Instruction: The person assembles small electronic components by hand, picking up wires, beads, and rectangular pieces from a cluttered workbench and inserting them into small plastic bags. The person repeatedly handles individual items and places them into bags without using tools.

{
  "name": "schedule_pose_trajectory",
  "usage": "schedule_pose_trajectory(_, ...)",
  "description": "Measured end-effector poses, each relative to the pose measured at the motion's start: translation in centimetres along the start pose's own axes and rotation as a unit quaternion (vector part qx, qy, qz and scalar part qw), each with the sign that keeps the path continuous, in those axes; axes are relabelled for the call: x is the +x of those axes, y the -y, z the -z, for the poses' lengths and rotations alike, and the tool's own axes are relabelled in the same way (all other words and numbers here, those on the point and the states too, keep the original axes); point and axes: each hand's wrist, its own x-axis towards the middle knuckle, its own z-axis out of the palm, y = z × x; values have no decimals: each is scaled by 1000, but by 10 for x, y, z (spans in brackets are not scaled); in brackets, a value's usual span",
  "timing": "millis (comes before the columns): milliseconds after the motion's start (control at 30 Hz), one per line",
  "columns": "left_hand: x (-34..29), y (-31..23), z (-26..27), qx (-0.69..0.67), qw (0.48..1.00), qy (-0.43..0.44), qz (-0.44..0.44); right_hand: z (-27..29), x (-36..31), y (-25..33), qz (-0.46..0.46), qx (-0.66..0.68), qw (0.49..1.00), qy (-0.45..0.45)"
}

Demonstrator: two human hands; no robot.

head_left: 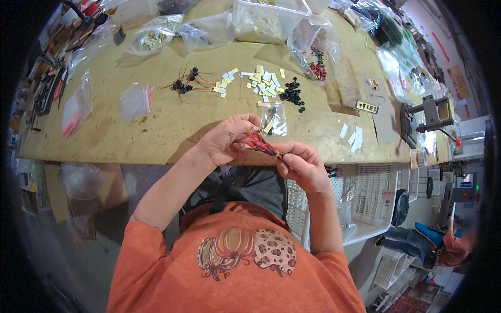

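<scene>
A bundle of thin red and black wires (259, 143), with a yellowish band around it, is stretched between my two hands over the table's near edge. My left hand (227, 137) is closed on the bundle's upper left end. At the lower right end, my right hand (303, 165) pinches it between thumb and fingers. Just beyond my hands lies a small clear zip bag (273, 120) with a pale yellow piece and something dark in it. Farther off are a pile of white and pale yellow tabs (264, 82) and several small black parts (292, 92).
Black parts with thin wires (183, 87) and flat zip bags (136, 101) lie to the left. At right are white strips (355, 139) and a metal clamp (428, 116). A plastic bin (271, 23) stands at the back. Below right is a white basket (365, 201); a person (451, 245) is beyond.
</scene>
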Motion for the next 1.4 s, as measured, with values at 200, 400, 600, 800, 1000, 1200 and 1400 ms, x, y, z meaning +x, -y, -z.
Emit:
schedule_pose_trajectory(200,-7,7,-31,-199,965,138,103,-14,15,-23,123,382,911,89)
schedule_pose_trajectory(400,-9,14,-39,-147,989,27,1,-24,26,-20,67,523,847,63)
schedule_pose_trajectory(600,-20,12,-42,223,939,-133,-224,-22,16,-26,70,244,962,-103)
schedule_pose_trajectory(800,-28,20,-63,528,698,-185,-446,-30,19,-24,71,175,976,-107)
schedule_pose_trajectory(1000,-24,19,-52,624,582,-167,-493,-32,16,-27,65,43,990,-118)
schedule_pose_trajectory(1200,-28,8,-52,576,698,-163,-392,-34,12,-25,22,-103,981,-163)
schedule_pose_trajectory(1400,-15,6,-27,396,808,-242,-363,-59,1,-9,154,-578,789,-141)
